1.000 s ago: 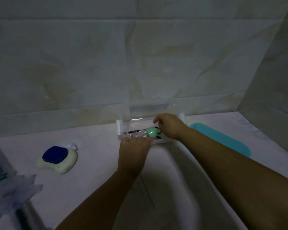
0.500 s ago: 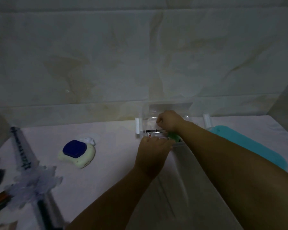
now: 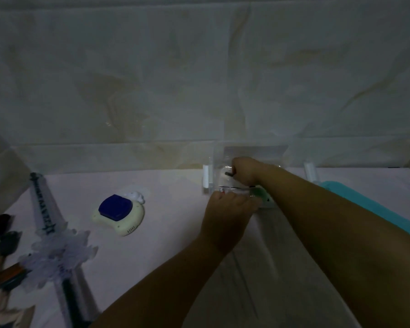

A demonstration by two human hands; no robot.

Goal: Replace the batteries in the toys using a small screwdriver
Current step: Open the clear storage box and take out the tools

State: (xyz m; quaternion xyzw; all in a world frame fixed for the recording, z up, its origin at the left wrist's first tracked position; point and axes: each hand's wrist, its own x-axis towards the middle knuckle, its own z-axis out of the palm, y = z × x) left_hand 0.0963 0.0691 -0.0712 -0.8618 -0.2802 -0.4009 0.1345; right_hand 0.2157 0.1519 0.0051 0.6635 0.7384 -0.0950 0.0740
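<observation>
A blue-and-cream toy lies centre-left on the tabletop. At centre, the left hand meets the clear box's near wall, its grip unclear. The right hand's grip is closed round the screwdriver, with the green toy just below it.

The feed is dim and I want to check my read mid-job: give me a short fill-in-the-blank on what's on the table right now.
1. The right hand grips a dark tool at the clear ___ by the wall.
2. The cream toy lying apart from the hands has a ___ top.
3. The teal mat lies on the ___ side of the table.

Missing words: box; blue; right.
</observation>
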